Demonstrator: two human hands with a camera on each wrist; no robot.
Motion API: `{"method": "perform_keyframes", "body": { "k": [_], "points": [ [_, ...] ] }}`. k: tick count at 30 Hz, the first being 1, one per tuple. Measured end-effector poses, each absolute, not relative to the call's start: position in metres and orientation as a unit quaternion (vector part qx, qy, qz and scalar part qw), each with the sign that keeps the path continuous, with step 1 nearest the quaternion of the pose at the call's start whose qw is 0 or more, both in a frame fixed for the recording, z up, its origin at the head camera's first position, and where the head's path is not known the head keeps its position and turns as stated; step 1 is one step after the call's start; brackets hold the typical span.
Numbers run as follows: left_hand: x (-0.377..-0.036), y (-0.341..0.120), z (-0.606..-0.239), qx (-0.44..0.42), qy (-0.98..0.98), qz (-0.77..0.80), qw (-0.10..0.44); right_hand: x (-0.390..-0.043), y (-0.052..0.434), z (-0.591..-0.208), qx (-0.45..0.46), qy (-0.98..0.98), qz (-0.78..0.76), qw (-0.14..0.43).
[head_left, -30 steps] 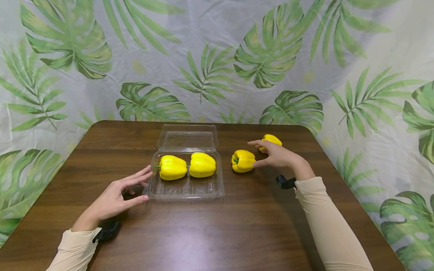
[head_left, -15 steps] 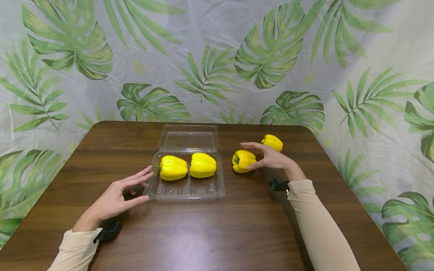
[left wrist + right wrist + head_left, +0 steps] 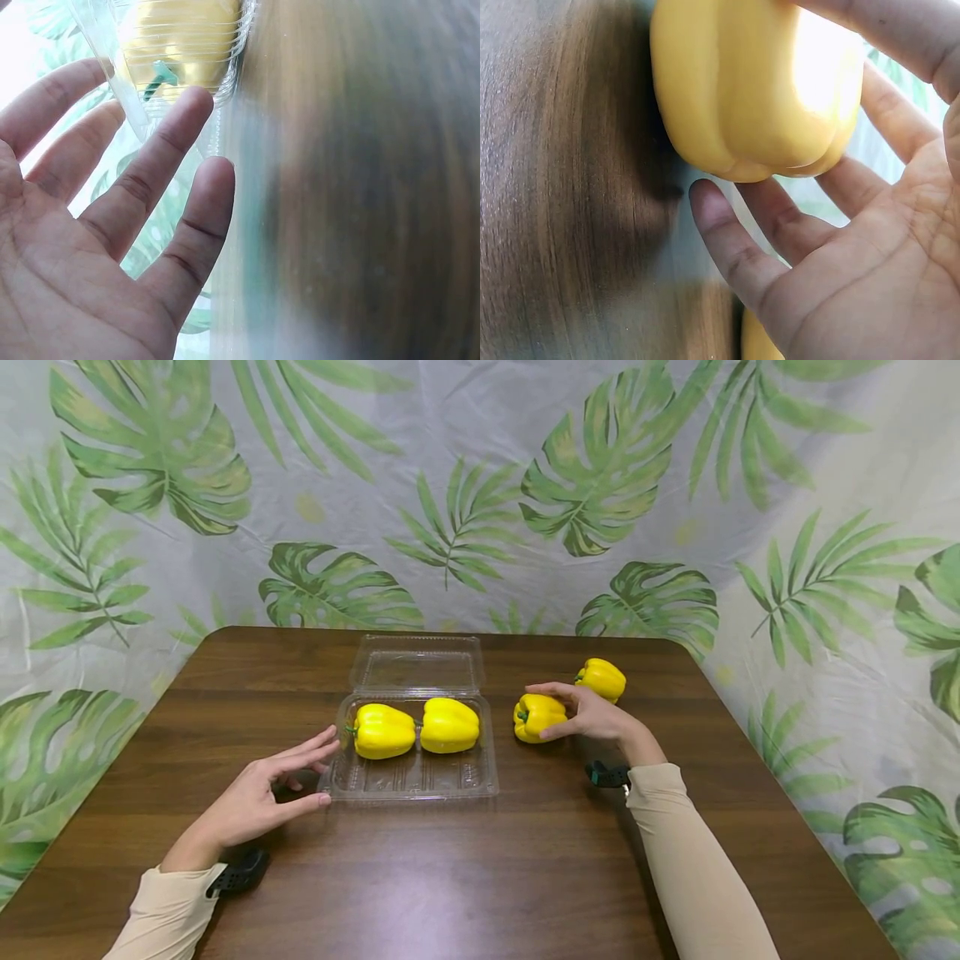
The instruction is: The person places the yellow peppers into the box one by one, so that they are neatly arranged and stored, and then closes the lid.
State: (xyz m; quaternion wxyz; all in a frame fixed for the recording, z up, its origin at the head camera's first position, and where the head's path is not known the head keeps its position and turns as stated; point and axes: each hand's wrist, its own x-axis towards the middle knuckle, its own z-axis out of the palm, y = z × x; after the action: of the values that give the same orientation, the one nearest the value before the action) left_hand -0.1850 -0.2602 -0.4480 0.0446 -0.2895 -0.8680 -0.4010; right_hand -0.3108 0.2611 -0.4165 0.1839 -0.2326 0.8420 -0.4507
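My right hand (image 3: 592,714) is round a yellow bell pepper (image 3: 527,720) on the table, thumb on its near side and index finger across its far side. In the right wrist view the other fingers curve behind this pepper (image 3: 742,90), and the little finger stands apart from it. A clear plastic clamshell box (image 3: 375,787) lies with its lid folded back. Two yellow bell peppers sit in its base, a left one (image 3: 384,732) and a right one (image 3: 450,725). My left hand (image 3: 258,802), fingers spread and nearly straight, touches the box's left edge.
Another yellow bell pepper (image 3: 603,679) lies behind my right hand at the back right. The box's lid (image 3: 416,664) reaches toward the far edge of the brown wooden table (image 3: 480,877). A leaf-print cloth (image 3: 465,485) hangs behind.
My right hand has moved left and slightly toward me, from beside the rear pepper to around the nearer one. The left hand, box and peppers have stayed put.
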Motion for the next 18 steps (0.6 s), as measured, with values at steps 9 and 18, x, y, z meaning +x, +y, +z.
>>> {"method": "perform_keyframes", "body": {
  "k": [9,18],
  "points": [
    [-0.1864,-0.2596,-0.4513,-0.292,-0.867,-0.402,0.049,-0.3109,0.2587,-0.4177,-0.237,0.86,-0.424,0.158],
    [-0.1861,-0.2586,-0.4501,-0.289,-0.867,-0.404,0.046,-0.3079,0.256,-0.4104,-0.224,0.868,-0.418,0.148]
  ]
}}
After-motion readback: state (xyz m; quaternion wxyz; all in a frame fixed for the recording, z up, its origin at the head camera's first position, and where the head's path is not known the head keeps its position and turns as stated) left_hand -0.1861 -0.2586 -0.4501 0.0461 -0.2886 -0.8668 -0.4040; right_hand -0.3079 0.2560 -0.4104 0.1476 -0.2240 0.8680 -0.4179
